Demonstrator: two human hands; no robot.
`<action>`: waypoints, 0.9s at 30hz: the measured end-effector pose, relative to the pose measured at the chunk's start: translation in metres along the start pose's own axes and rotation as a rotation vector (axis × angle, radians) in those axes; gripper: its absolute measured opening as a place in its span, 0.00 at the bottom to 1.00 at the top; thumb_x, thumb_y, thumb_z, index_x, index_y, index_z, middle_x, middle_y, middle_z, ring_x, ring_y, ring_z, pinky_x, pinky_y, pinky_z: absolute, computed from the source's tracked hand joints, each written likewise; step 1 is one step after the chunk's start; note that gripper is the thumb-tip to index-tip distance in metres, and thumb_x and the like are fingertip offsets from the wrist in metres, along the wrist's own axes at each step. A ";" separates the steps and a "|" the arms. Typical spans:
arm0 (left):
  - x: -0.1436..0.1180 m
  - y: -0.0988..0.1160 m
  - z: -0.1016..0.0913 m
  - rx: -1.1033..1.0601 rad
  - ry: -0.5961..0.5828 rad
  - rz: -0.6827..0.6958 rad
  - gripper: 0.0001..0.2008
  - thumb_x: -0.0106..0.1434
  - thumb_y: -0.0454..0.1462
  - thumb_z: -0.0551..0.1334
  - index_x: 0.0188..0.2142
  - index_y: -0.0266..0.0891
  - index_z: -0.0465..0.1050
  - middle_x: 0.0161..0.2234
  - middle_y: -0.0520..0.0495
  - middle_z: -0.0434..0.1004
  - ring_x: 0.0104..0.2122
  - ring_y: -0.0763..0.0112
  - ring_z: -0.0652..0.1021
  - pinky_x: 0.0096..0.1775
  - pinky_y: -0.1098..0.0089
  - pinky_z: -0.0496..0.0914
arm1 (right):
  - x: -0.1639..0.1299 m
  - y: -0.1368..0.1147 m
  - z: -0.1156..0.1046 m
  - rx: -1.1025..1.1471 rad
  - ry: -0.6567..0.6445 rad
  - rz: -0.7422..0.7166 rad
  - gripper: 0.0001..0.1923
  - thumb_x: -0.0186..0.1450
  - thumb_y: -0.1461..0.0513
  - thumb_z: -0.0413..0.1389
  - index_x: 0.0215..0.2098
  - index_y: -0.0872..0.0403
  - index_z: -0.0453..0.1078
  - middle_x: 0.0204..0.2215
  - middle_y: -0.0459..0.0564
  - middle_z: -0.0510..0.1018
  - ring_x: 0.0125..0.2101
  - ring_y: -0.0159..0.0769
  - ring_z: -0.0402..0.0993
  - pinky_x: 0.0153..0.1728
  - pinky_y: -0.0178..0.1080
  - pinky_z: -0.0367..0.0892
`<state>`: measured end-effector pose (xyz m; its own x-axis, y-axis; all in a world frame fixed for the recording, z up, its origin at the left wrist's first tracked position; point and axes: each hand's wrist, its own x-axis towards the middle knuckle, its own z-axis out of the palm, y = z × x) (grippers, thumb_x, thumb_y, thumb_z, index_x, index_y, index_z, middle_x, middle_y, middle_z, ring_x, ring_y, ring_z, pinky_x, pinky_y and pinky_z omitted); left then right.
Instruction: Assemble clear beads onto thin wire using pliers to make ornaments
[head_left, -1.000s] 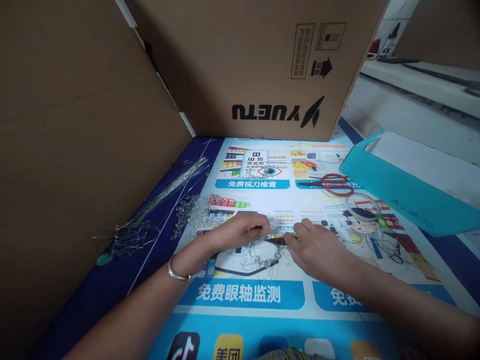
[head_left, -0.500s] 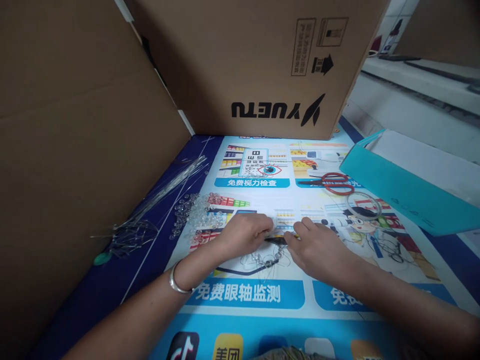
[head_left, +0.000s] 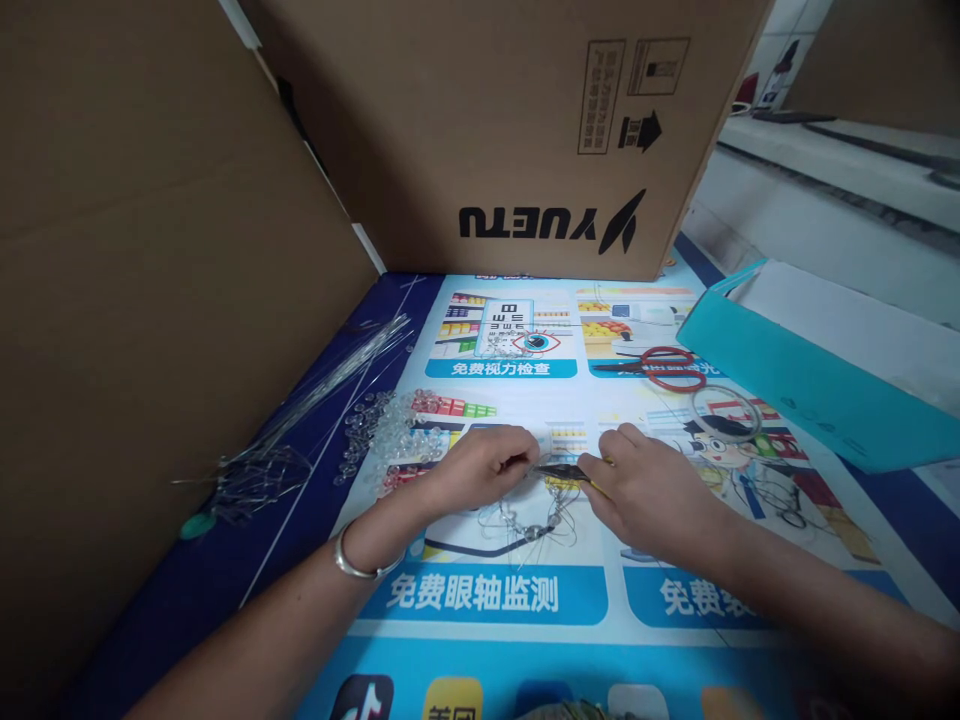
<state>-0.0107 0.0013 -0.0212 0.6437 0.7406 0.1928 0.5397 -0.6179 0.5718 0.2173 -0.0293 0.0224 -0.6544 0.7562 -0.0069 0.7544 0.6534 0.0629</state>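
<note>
"Where does the one pair of pliers [head_left: 564, 471] point?"

"Nearly crosswise, its long axis runs from the right grip [head_left: 649, 490], clasping it, toward the left grip [head_left: 480, 466], curled, contents impossible to tell. One beaded strand [head_left: 533, 533] lies nearside, between the grips."

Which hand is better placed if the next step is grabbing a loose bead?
Likely the left hand: it is nearer the loose beads, whereas the right hand grips the pliers and sits farther off. The left looks curled closed by the beaded ring, so it may need freeing first.
</note>
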 end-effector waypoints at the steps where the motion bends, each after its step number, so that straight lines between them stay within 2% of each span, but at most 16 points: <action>1: 0.000 0.001 0.000 0.001 0.003 0.000 0.07 0.57 0.27 0.53 0.31 0.39 0.66 0.28 0.54 0.69 0.29 0.76 0.69 0.31 0.75 0.60 | 0.000 0.000 0.000 -0.008 -0.001 0.009 0.13 0.65 0.59 0.45 0.38 0.54 0.68 0.33 0.55 0.68 0.39 0.43 0.60 0.35 0.40 0.56; 27: 0.000 0.001 0.000 0.068 0.000 0.001 0.06 0.57 0.28 0.54 0.32 0.38 0.66 0.27 0.54 0.70 0.27 0.77 0.69 0.28 0.76 0.59 | 0.003 -0.004 0.008 -0.038 0.004 0.015 0.13 0.65 0.59 0.44 0.35 0.55 0.68 0.33 0.56 0.68 0.38 0.43 0.60 0.34 0.40 0.57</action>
<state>-0.0101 0.0009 -0.0208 0.6443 0.7400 0.1929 0.5750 -0.6351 0.5158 0.2131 -0.0290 0.0142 -0.6431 0.7658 -0.0019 0.7617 0.6400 0.1011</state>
